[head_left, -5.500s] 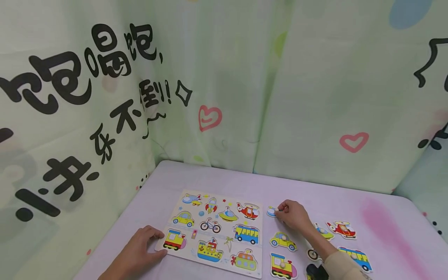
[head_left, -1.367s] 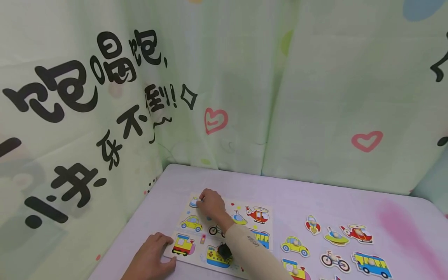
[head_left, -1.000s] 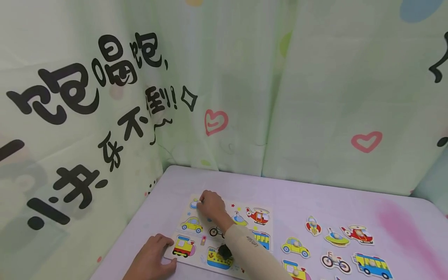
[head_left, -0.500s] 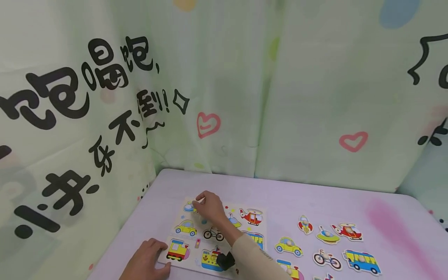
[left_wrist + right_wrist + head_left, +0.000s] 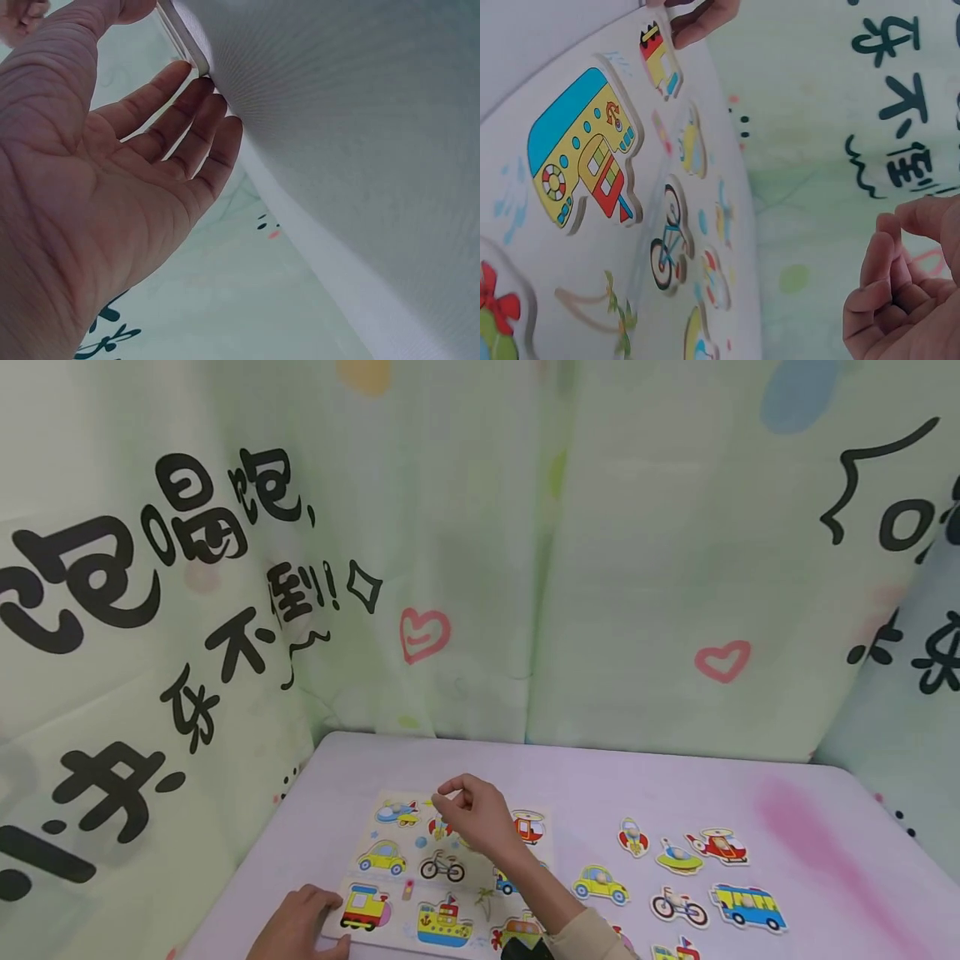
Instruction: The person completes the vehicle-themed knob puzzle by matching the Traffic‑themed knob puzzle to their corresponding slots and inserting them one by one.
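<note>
A flat puzzle board (image 5: 478, 882) with vehicle pictures lies on the table. My left hand (image 5: 292, 928) steadies its near-left corner, fingertips along one edge and thumb at the other; the left wrist view shows the board's edge (image 5: 185, 39) at those fingertips. Over the upper part of the board hovers my right hand (image 5: 480, 823), its fingers loosely bent and nothing held in them. A plane piece (image 5: 397, 812) sits in its place at the upper left. From the right wrist, the boat (image 5: 585, 142) and bicycle (image 5: 671, 244) shapes show on the board.
Loose knobbed pieces lie right of the board: a rocket (image 5: 633, 838), flying saucer (image 5: 678, 858), helicopter (image 5: 718, 847), car (image 5: 600, 885), bicycle (image 5: 678, 908) and bus (image 5: 748, 907). A boat piece (image 5: 677, 950) is cut off by the frame. Printed curtains (image 5: 630, 610) hang behind the table.
The right hand brought the plane piece from the right to the board's upper left, let go of it and lifted off rightward. The left hand stays at the corner.
</note>
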The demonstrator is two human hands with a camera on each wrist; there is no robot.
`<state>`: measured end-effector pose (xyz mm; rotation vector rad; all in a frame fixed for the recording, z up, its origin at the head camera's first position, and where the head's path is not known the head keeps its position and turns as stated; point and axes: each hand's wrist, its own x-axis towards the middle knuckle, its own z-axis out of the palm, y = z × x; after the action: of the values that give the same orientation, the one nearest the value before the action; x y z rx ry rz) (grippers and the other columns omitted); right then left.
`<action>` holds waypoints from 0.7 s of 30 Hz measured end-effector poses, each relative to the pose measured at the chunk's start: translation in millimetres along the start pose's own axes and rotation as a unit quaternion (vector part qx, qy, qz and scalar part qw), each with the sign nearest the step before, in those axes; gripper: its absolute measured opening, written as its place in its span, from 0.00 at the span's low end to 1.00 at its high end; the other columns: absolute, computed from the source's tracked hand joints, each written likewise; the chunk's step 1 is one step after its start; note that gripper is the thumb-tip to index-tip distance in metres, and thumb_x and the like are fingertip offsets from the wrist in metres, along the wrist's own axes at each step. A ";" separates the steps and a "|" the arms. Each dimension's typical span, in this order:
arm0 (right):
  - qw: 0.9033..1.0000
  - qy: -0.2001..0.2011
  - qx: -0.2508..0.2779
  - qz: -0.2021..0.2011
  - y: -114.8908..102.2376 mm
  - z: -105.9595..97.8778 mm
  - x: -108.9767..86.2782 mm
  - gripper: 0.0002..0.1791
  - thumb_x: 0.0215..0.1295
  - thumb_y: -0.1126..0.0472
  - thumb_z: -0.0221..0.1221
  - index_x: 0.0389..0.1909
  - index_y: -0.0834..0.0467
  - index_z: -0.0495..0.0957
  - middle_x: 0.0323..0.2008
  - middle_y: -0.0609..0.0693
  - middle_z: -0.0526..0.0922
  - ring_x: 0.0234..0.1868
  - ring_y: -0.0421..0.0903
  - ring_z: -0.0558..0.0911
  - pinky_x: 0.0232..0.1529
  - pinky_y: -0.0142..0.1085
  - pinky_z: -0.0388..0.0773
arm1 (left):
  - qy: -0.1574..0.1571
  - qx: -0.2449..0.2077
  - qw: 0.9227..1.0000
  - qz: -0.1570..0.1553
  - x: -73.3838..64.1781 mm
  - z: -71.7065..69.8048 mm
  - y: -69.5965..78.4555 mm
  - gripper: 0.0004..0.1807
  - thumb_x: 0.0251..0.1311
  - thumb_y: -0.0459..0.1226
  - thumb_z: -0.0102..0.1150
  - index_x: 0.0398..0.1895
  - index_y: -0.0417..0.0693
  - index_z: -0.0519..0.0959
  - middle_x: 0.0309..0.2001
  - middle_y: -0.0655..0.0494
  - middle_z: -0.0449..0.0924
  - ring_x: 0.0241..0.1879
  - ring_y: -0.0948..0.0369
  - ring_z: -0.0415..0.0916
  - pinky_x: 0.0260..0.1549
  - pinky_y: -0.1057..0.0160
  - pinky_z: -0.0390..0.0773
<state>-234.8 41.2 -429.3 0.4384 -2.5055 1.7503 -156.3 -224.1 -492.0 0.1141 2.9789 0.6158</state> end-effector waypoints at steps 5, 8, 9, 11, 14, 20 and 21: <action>1.000 0.012 0.011 0.002 -5.9 -20.1 -16.3 0.15 0.71 0.54 0.63 0.48 0.62 0.81 0.23 0.49 0.80 0.22 0.42 0.75 0.21 0.31 0.70 | -0.012 -0.001 1.000 -0.008 2.9 1.4 -3.4 0.26 0.46 0.48 0.78 0.45 0.43 0.83 0.43 0.55 0.77 0.41 0.54 0.70 0.48 0.49 0.82; 1.000 0.020 0.017 0.013 -8.1 -31.8 -24.9 0.15 0.71 0.54 0.64 0.48 0.61 0.82 0.25 0.50 0.81 0.25 0.44 0.78 0.23 0.31 0.73 | -0.015 -0.004 1.000 -0.011 3.5 1.7 -4.5 0.26 0.46 0.48 0.79 0.45 0.44 0.83 0.43 0.55 0.77 0.41 0.54 0.70 0.48 0.49 0.82; 0.999 0.023 0.018 0.019 -8.6 -35.6 -27.7 0.15 0.71 0.54 0.64 0.48 0.61 0.82 0.25 0.51 0.82 0.26 0.44 0.78 0.23 0.31 0.74 | -0.016 -0.005 1.000 -0.012 3.6 1.7 -4.5 0.27 0.45 0.48 0.79 0.45 0.44 0.83 0.43 0.55 0.77 0.41 0.55 0.70 0.48 0.49 0.82; 0.999 0.032 0.018 0.031 -8.9 -42.7 -33.0 0.14 0.71 0.53 0.64 0.48 0.60 0.82 0.26 0.51 0.82 0.27 0.44 0.79 0.26 0.31 0.76 | -0.016 -0.005 1.000 -0.011 3.6 1.7 -4.7 0.27 0.45 0.48 0.79 0.46 0.44 0.83 0.43 0.55 0.77 0.41 0.55 0.70 0.48 0.50 0.82; 0.998 0.042 0.014 0.047 -9.1 -51.6 -40.4 0.14 0.70 0.53 0.65 0.48 0.59 0.82 0.25 0.50 0.81 0.27 0.46 0.79 0.29 0.32 0.78 | -0.016 -0.005 1.000 -0.009 2.9 0.8 -4.2 0.27 0.45 0.48 0.79 0.46 0.44 0.83 0.43 0.55 0.76 0.40 0.55 0.69 0.47 0.51 0.82; 0.998 0.035 -0.009 0.042 -3.6 -65.9 -48.0 0.15 0.70 0.54 0.65 0.48 0.61 0.81 0.25 0.49 0.81 0.27 0.46 0.80 0.28 0.31 0.78 | -0.013 -0.004 1.000 -0.004 1.9 -0.2 -0.9 0.26 0.47 0.47 0.79 0.46 0.42 0.82 0.43 0.55 0.76 0.40 0.54 0.70 0.47 0.51 0.82; 0.999 0.033 -0.016 0.039 -1.8 -68.1 -48.7 0.15 0.70 0.55 0.66 0.48 0.61 0.81 0.25 0.50 0.82 0.27 0.45 0.80 0.27 0.31 0.78 | -0.013 -0.006 1.000 -0.003 2.1 0.6 -0.8 0.26 0.47 0.47 0.79 0.46 0.42 0.82 0.43 0.55 0.76 0.40 0.55 0.70 0.47 0.51 0.82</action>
<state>-195.7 113.6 -413.4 0.2809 -2.5345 1.7172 -158.4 -224.3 -493.0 0.1101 2.9487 0.6258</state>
